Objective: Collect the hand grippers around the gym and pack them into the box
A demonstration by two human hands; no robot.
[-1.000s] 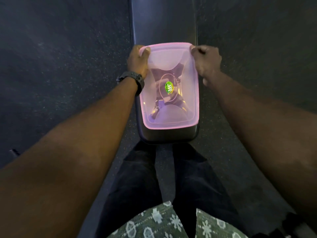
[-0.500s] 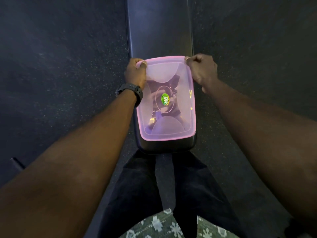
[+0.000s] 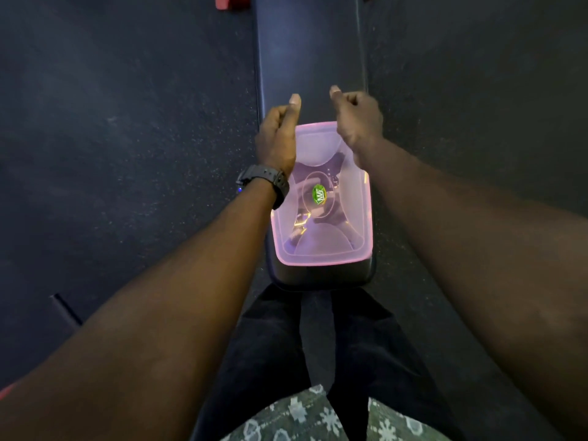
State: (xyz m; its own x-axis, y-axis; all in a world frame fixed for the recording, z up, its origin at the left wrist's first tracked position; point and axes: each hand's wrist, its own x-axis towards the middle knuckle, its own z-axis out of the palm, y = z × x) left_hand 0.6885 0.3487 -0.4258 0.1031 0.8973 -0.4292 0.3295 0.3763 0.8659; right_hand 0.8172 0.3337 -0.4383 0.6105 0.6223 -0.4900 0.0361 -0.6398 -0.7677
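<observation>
A plastic box with a translucent pink lid (image 3: 321,246) lies on the near end of a dark padded bench (image 3: 310,58). A green oval sticker (image 3: 319,195) sits at the lid's middle. Dark shapes of hand grippers (image 3: 305,229) show faintly through the lid. My left hand (image 3: 277,135) hovers over the box's far left corner, fingers curled into a loose fist, thumb up, holding nothing. Over the far right corner, my right hand (image 3: 358,117) is likewise curled and empty. Neither hand touches the lid.
Dark speckled rubber floor (image 3: 127,122) lies on both sides of the bench. A red object (image 3: 232,1) sits on the floor at the top edge. My legs (image 3: 318,345) stand against the bench's near end. A black watch (image 3: 264,183) is on my left wrist.
Both hands have let go of the lid's far corners and lifted off, closing into loose fists. The box stays on the bench with its lid on.
</observation>
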